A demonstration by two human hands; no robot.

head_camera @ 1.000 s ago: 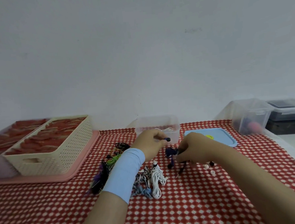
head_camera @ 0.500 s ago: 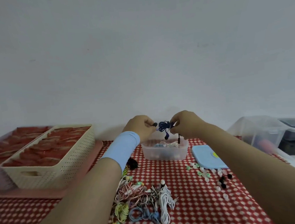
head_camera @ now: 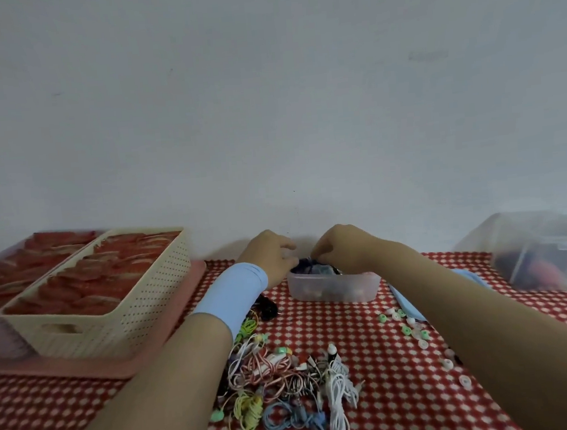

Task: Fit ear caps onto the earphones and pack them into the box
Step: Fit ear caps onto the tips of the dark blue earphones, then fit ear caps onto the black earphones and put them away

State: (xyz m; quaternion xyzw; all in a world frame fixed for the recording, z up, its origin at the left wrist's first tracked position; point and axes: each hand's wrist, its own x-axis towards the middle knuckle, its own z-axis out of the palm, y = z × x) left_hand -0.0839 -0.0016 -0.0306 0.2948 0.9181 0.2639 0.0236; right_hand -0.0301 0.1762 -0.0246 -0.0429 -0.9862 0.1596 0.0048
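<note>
Left hand (head_camera: 270,257): reaching out over the left end of the box, light blue wristband (head_camera: 234,291) on the wrist. Fingers are curled in and look like they're pinching the left side of the blue earphones, though it's blurry there so I'm only fairly sure.
Right hand (head_camera: 341,247): over the middle of the box, fingertips bunched together and pinching the top of the same bundle.
Blue earphones (head_camera: 309,265): a dark wad right at the box's open top, between the two hands and touching both.
Box (head_camera: 333,287): small clear plastic tub near the back of the table, by the wall. There's more stuff inside it, too murky to name.
Earphone pile (head_camera: 283,383): tangled cords in white, red-striped, yellow, green and blue, on the red checked tablecloth (head_camera: 373,354) between the forearms.
Ear caps (head_camera: 412,327): loose little green and white ones scattered right of the pile, next to the right forearm.
Lid (head_camera: 406,303): blue, flat, mostly hidden under the right arm.
Basket (head_camera: 119,318): cream, perforated, full of red things, sitting on a pink tray (head_camera: 169,334) at left.
Bin (head_camera: 535,247): bigger clear one at far right.
</note>
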